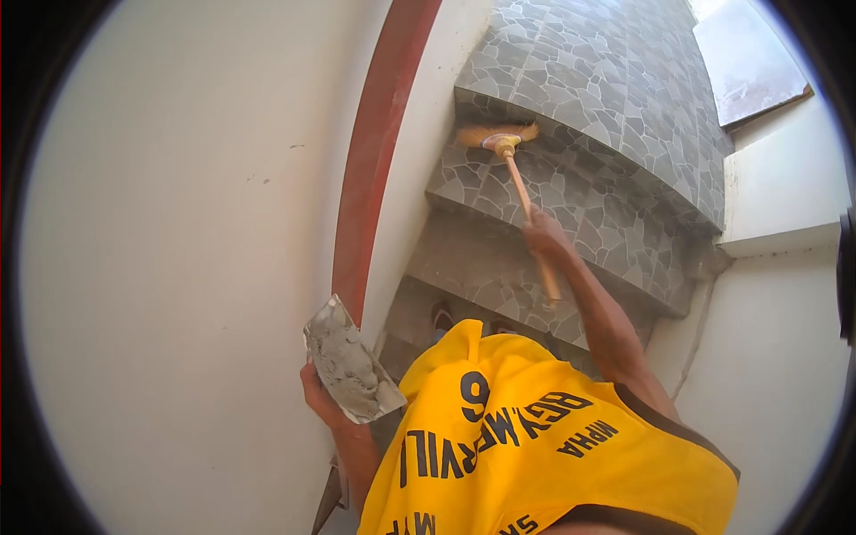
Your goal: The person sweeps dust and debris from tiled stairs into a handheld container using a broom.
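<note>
My right hand (546, 235) is wrapped round the wooden handle of a short broom (517, 183). The broom's straw bristles touch a stone-patterned step, close under the edge of the one above. At the lower left, my left hand (321, 394) grips a flat rectangular pan (350, 361) from its outer side. Grey, cement-like stuff cakes the pan's face, and it is held tilted beside the red rail. Most of the left fingers are hidden behind the pan.
Grey stone-patterned steps (615, 214) climb ahead, with curved edges and drops between them. A red rail (374, 152) runs along the white wall (178, 223) on the left. White walls (767, 339) bound the right. A shoe (442, 316) shows on a lower step.
</note>
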A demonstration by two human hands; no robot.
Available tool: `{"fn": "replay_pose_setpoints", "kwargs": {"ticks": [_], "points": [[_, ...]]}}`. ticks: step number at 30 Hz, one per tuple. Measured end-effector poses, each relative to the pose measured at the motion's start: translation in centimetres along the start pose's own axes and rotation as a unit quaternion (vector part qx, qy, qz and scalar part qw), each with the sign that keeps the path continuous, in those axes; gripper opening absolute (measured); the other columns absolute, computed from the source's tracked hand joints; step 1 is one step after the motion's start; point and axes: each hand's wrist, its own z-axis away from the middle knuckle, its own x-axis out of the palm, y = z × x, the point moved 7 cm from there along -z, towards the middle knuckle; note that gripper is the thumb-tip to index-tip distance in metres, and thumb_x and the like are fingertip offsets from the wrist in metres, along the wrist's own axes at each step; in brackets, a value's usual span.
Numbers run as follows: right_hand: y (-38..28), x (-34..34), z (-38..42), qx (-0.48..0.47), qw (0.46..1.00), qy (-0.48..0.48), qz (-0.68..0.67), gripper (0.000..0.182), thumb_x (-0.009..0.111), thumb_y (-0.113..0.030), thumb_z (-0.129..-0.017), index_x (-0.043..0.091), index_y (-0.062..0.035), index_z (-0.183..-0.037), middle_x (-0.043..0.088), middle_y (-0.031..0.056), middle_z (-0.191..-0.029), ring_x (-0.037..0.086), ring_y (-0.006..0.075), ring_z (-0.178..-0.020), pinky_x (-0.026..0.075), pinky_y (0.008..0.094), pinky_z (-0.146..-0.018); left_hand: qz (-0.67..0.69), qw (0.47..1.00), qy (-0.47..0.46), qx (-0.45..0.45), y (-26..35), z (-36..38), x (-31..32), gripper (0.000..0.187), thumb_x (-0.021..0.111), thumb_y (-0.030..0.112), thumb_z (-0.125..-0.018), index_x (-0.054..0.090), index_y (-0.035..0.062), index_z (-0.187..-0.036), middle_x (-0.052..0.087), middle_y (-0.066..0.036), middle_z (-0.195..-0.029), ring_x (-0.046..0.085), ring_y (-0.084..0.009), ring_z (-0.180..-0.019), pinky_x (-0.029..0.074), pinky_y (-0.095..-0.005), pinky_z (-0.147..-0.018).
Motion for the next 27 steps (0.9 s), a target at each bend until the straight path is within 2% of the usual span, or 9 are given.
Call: {"fn": "replay_pose_setpoints", "kwargs": {"ticks": [3,6,8,10,13,19,22,24,27], "points": [[0.1,5.5,0.2,-0.039,0.996,-0.051,0.062,0.033,0.047,-0.012,-0.076,0.051,0.0060,-0.103,0.064,0.0211,-0.080,0.063,0.0347,-0.068,0.049,0.0406,-0.058,0.011,0.999,-0.047,-0.025,0.4,1.3,0.8,0.042,0.036,0.029,-0.086,0.052,0.0015,-0.114,0.057,-0.011,-0.105,0.058,-0.0218,-0.094,0.049,-0.0352,-0.079],[-1.0,4.7,6.7,-0.064,0.961,-0.248,0.103,0.027,0.049,-0.014,-0.077,0.055,0.0031,-0.097,0.063,0.0149,-0.074,0.061,0.0283,-0.062,0.048,0.0371,-0.055,-0.010,1.000,-0.002,-0.005,0.4,2.8,2.7,0.042,0.036,0.030,-0.086,0.052,0.0017,-0.113,0.057,-0.010,-0.103,0.058,-0.0216,-0.092,0.049,-0.0347,-0.077],[-1.0,-0.4,10.5,-0.006,0.961,-0.274,-0.031,0.035,0.053,-0.022,-0.078,0.057,-0.0009,-0.105,0.055,0.0054,-0.068,0.051,0.0205,-0.053,0.044,0.0311,-0.052,-0.028,0.999,0.031,0.011,0.0,2.9,2.7,0.042,0.036,0.031,-0.086,0.052,0.0018,-0.112,0.057,-0.010,-0.103,0.058,-0.0215,-0.091,0.049,-0.0346,-0.076],[0.5,-4.6,13.0,0.041,0.958,-0.242,-0.150,0.033,0.054,-0.022,-0.081,0.059,-0.0045,-0.109,0.049,-0.0004,-0.066,0.045,0.0099,-0.050,0.042,0.0240,-0.049,-0.026,0.999,0.029,0.012,-0.7,2.9,2.4,0.042,0.036,0.031,-0.086,0.052,0.0021,-0.111,0.057,-0.010,-0.101,0.058,-0.0218,-0.090,0.049,-0.0350,-0.075],[3.9,-8.5,13.5,0.086,0.942,-0.158,-0.284,0.036,0.049,-0.013,-0.087,0.054,-0.0033,-0.120,0.047,-0.0014,-0.063,0.045,0.0065,-0.049,0.041,0.0224,-0.044,-0.088,0.994,0.059,0.024,-1.4,3.0,1.3,0.041,0.036,0.032,-0.087,0.053,0.0026,-0.110,0.057,-0.010,-0.100,0.058,-0.0225,-0.087,0.050,-0.0361,-0.072],[8.8,-1.8,6.5,0.114,0.943,-0.004,-0.312,0.033,0.055,-0.015,-0.083,0.053,0.0002,-0.113,0.049,0.0008,-0.064,0.049,0.0131,-0.048,0.046,0.0298,-0.044,-0.103,0.994,0.009,0.023,-2.6,4.9,2.6,0.036,0.035,0.033,-0.092,0.053,0.0056,-0.108,0.058,-0.007,-0.092,0.059,-0.0183,-0.079,0.051,-0.0309,-0.067],[7.5,3.1,7.4,0.098,0.971,-0.153,-0.153,0.033,0.048,-0.014,-0.081,0.050,0.0024,-0.109,0.053,0.0097,-0.070,0.055,0.0222,-0.058,0.045,0.0338,-0.047,-0.074,0.997,-0.018,0.010,-2.5,6.4,5.5,0.032,0.035,0.031,-0.094,0.052,0.0070,-0.107,0.058,-0.007,-0.091,0.060,-0.0169,-0.077,0.052,-0.0289,-0.066],[6.3,4.9,11.1,0.038,0.979,-0.200,-0.001,0.031,0.049,-0.013,-0.082,0.051,0.0029,-0.109,0.053,0.0064,-0.069,0.054,0.0178,-0.055,0.044,0.0293,-0.046,-0.076,0.996,-0.036,0.008,-3.6,6.7,5.4,0.034,0.036,0.031,-0.092,0.053,0.0054,-0.107,0.059,-0.009,-0.093,0.060,-0.0200,-0.079,0.051,-0.0324,-0.069],[4.6,2.7,17.1,0.088,0.912,-0.317,-0.245,0.026,0.049,-0.013,-0.086,0.053,0.0014,-0.107,0.053,0.0023,-0.069,0.048,0.0106,-0.050,0.042,0.0232,-0.045,-0.132,0.989,-0.036,0.054,-4.2,6.3,3.0,0.039,0.039,0.034,-0.089,0.054,0.0018,-0.106,0.058,-0.011,-0.095,0.059,-0.0248,-0.084,0.049,-0.0375,-0.076]]}}
